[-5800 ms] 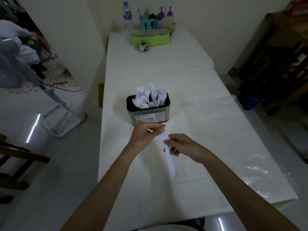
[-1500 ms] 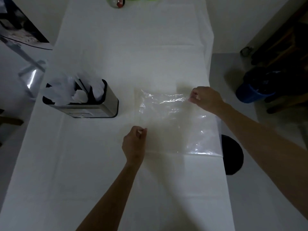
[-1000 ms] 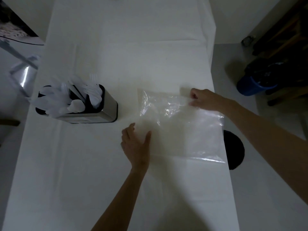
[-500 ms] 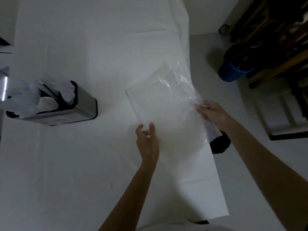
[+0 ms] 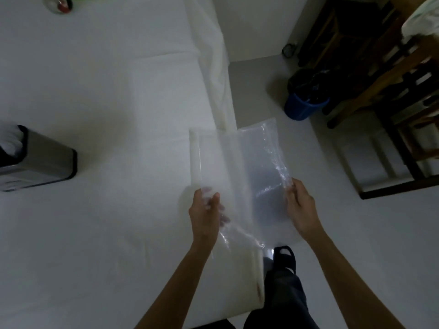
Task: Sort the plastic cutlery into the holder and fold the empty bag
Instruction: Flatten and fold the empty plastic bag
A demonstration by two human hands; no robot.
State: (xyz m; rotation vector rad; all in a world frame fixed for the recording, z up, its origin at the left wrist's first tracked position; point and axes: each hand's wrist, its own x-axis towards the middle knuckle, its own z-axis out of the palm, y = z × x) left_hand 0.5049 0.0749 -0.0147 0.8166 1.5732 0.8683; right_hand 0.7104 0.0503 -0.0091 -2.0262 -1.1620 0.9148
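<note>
Clear plastic bag (image 5: 237, 162) hangs half over the right edge of the bench (image 5: 107, 103), held up by both hands. Its near left edge is pinched by the left hand (image 5: 204, 216), fingers showing through the film; the right hand (image 5: 299, 205) grips the crumpled right edge. Far left stands the metal holder (image 5: 47, 160), its blurred white contents probably cutlery.

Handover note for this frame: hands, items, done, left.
Left hand: grips the clear bag at its left edge.
Right hand: pinches the bag's right edge.
Bag: held spread between both hands, over the right edge of the table.
Holder: far left, white cutlery inside; partly out of frame.
Done: no loose cutlery in view.
Left: fold the bag, set it down.
</note>
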